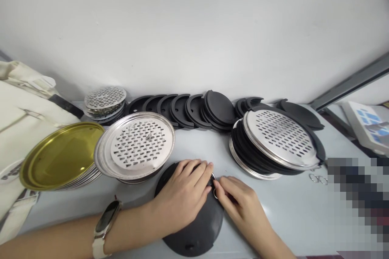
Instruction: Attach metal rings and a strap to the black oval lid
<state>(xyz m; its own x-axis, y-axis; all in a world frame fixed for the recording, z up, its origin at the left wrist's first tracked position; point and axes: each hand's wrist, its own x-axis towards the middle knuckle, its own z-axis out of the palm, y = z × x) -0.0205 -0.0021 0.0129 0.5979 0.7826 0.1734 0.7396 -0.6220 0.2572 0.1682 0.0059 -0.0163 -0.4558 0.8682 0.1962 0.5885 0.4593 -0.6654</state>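
Note:
A round black disc (200, 232) lies on the grey table in front of me. My left hand (187, 194) rests on top of it, fingers stretched out and lying flat, with a watch on the wrist. At the disc's right edge my right hand (238, 198) pinches a small metal ring (215, 194) between thumb and fingers. Part of the ring is hidden behind the fingertips. Just beyond my left hand sits a silver perforated plate (139, 143) on a stack. Right of the hands stands a tilted pile of black discs topped by another silver perforated plate (281, 137).
A gold-coloured plate (63, 153) tops a stack at the left, beside a cream bag (21, 101). Black curved pieces (179, 109) lean in a row along the wall. Small perforated discs (105, 98) are piled behind. Loose metal rings (318, 179) lie at the right.

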